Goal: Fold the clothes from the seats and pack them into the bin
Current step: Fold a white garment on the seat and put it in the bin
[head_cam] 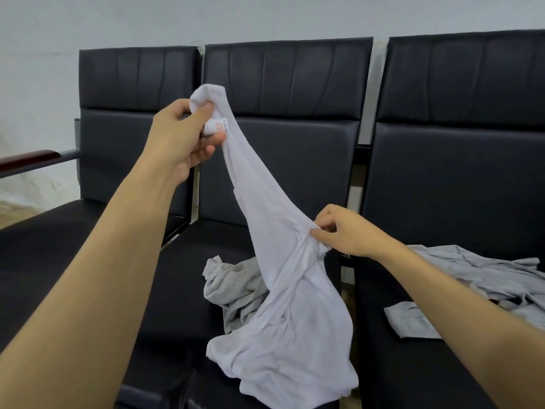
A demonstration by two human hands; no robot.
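Observation:
A white garment [283, 314] hangs stretched above the middle black seat [182, 290]. My left hand [182, 137] grips its top end up high, by the sewn-in label [217, 126]. Lower and to the right, my right hand [345, 231] pinches a fold of the same white cloth. Its lower part droops onto the seat. A crumpled grey garment [233, 287] lies on the middle seat, partly hidden behind the white one. More grey clothing [483, 273] lies spread on the right seat [427, 364]. No bin is in view.
Three black padded seats stand in a row against a pale wall [206, 16]. The left seat [59, 240] holds nothing and has a dark red armrest [29, 160] at its side. Metal frame gaps separate the seats.

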